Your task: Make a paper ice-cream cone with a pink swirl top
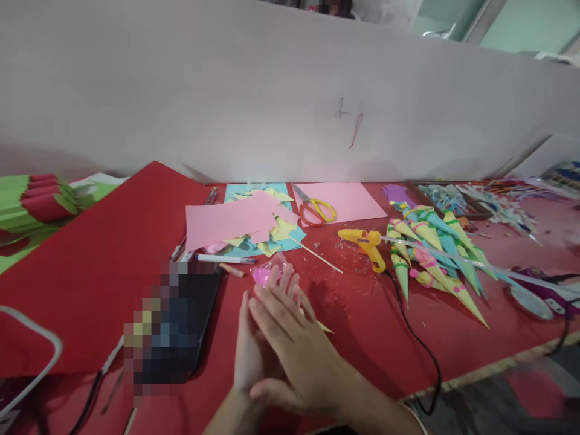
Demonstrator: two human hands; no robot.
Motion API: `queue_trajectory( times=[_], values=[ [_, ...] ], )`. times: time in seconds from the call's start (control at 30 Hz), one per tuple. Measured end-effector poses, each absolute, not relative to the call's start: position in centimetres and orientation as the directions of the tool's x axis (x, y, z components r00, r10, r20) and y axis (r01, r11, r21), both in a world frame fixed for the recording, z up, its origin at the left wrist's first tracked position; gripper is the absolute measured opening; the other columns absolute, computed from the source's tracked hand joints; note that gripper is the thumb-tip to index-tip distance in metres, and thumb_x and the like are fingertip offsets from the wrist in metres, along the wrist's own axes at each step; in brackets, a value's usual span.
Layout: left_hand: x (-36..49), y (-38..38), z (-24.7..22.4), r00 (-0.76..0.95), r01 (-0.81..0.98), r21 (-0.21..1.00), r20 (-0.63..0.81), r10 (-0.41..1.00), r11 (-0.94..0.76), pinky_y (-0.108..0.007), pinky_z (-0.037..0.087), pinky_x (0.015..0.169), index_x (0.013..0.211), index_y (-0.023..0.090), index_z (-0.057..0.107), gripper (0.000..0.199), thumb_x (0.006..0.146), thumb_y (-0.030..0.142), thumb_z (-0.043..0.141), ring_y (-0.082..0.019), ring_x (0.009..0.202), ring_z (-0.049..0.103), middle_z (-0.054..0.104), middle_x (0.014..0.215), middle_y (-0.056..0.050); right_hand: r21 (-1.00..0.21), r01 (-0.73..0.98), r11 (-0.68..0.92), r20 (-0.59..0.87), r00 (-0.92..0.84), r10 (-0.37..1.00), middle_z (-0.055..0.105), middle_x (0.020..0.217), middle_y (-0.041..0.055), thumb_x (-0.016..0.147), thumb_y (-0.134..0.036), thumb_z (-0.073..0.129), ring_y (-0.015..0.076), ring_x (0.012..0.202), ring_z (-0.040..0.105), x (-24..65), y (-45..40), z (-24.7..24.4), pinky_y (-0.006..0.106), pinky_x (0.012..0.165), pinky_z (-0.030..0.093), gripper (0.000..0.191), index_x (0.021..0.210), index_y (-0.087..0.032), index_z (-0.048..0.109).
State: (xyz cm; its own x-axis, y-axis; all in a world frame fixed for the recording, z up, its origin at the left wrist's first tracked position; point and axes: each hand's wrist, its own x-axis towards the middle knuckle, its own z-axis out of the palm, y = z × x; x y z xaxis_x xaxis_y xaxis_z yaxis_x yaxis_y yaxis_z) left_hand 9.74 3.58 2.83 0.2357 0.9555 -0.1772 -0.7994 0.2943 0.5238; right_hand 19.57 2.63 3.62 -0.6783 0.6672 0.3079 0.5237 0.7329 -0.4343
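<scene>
My right hand (301, 356) lies palm down across my left hand (251, 344), fingers stretched out. The left hand is turned palm up with its fingers extended beneath and behind the right. Whatever may be between the palms is hidden. Just beyond the fingertips is a clear plastic wrapper with a bright pink lump (261, 276), perhaps modelling clay. A pale yellow pointed tip (325, 328) shows beside the right hand, the rest covered by it. Farther off, a yellow glue gun (362, 240) lies on the red table (290, 417) with a stick in its back.
Several yellow and blue paper cones (435, 241) are heaped at right. Scissors (315, 208) rest on pink paper (357, 199). Paper scraps (244, 241), a pen (222, 258), a thin stick (317, 255) and a dark phone-like device (206, 320) lie left of centre. A black cable (419, 338) crosses the front edge.
</scene>
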Motion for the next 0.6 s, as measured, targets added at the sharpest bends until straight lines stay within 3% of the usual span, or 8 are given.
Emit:
queue_trajectory(
  times=[0.07, 0.17, 0.27, 0.33, 0.47, 0.6],
  values=[
    [9.7, 3.6, 2.9, 0.205, -0.784, 0.555, -0.192, 0.96, 0.279, -0.038, 0.016, 0.108, 0.134, 0.031, 0.028, 0.056, 0.085, 0.054, 0.015, -0.019, 0.132, 0.016, 0.035, 0.139, 0.005, -0.433, 0.562, 0.705, 0.34, -0.623, 0.705, 0.015, 0.145, 0.0112, 0.085, -0.05, 0.036, 0.0248, 0.133, 0.011, 19.8, 3.1, 3.3, 0.045, 0.108, 0.006, 0.071, 0.138, -0.009, 0.011],
    [8.8, 3.8, 3.6, 0.175, -0.754, 0.604, -0.195, 0.965, 0.258, -0.039, 0.024, 0.105, 0.134, 0.032, 0.027, 0.056, 0.085, 0.055, 0.012, -0.019, 0.13, 0.022, 0.036, 0.138, 0.005, -0.425, 0.566, 0.706, 0.443, -0.55, 0.708, 0.025, 0.14, 0.0151, 0.086, -0.043, 0.039, 0.0282, 0.129, 0.021, 20.1, 3.1, 2.7, 0.047, 0.105, 0.019, 0.058, 0.134, -0.012, 0.029],
    [8.2, 3.9, 4.4, 0.15, -0.77, 0.584, -0.23, 0.962, 0.259, -0.038, 0.026, 0.104, 0.133, 0.032, 0.028, 0.054, 0.086, 0.053, 0.013, -0.019, 0.13, 0.025, 0.036, 0.138, 0.005, -0.448, 0.523, 0.725, 0.565, -0.463, 0.683, 0.044, 0.126, 0.0146, 0.086, -0.031, 0.044, 0.0245, 0.118, 0.038, 19.8, 2.7, 2.4, 0.039, 0.097, 0.035, 0.036, 0.118, -0.015, 0.049],
    [8.4, 3.8, 4.7, 0.127, -0.798, 0.535, -0.3, 0.945, 0.277, -0.035, 0.027, 0.103, 0.132, 0.03, 0.032, 0.052, 0.087, 0.05, 0.017, -0.019, 0.129, 0.027, 0.038, 0.137, 0.003, -0.529, 0.484, 0.697, 0.578, -0.396, 0.714, 0.054, 0.109, 0.011, 0.087, -0.023, 0.044, 0.0188, 0.102, 0.05, 19.5, 2.5, 2.5, 0.032, 0.087, 0.044, 0.025, 0.107, -0.016, 0.056],
    [9.1, 3.7, 5.1, 0.088, -0.845, 0.453, -0.408, 0.909, 0.285, -0.03, 0.035, 0.096, 0.12, 0.023, 0.05, 0.048, 0.085, 0.047, 0.028, -0.019, 0.119, 0.042, 0.052, 0.125, -0.002, -0.743, 0.335, 0.58, 0.502, -0.294, 0.813, 0.059, 0.088, 0.0045, 0.085, -0.019, 0.048, 0.013, 0.082, 0.055, 19.6, 2.9, 2.8, 0.024, 0.073, 0.048, 0.015, 0.096, -0.018, 0.058],
    [8.4, 3.7, 4.9, 0.042, -0.827, 0.495, -0.418, 0.907, 0.267, -0.026, 0.046, 0.078, 0.093, 0.021, 0.064, 0.032, 0.082, 0.034, 0.036, -0.014, 0.087, 0.058, 0.063, 0.099, -0.002, -0.803, 0.295, 0.518, 0.491, -0.165, 0.855, 0.058, 0.086, 0.0033, 0.081, -0.016, 0.051, 0.0128, 0.08, 0.056, 20.9, 4.1, 3.1, 0.024, 0.072, 0.048, 0.014, 0.092, -0.019, 0.059]
  ],
)
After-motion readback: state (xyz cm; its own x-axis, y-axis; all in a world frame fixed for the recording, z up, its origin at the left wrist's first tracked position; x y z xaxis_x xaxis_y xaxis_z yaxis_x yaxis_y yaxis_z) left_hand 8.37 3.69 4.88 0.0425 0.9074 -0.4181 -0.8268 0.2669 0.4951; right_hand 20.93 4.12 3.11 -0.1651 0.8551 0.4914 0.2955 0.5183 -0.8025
